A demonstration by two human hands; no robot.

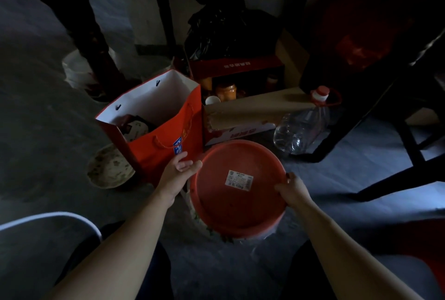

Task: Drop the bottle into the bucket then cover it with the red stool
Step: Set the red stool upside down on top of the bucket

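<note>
The round red stool (237,201) lies seat-up over a pale bucket (204,226), of which only a strip of wall and rim shows below and to the left. A white label sits on the seat. My right hand (292,187) grips the stool's right rim. My left hand (179,169) hovers at the left rim with fingers spread, palm up, holding nothing. The bucket's inside is hidden, so no bottle shows there. A large clear plastic bottle (301,128) with a red-and-white cap stands on the floor beyond the stool, to the right.
An open red paper bag (166,136) stands just left of the stool, a dirty bowl (109,167) beside it. Cardboard boxes (243,116) with jars lie behind. Dark table legs (414,155) cross the right side. A black plastic bag (231,32) sits farther back.
</note>
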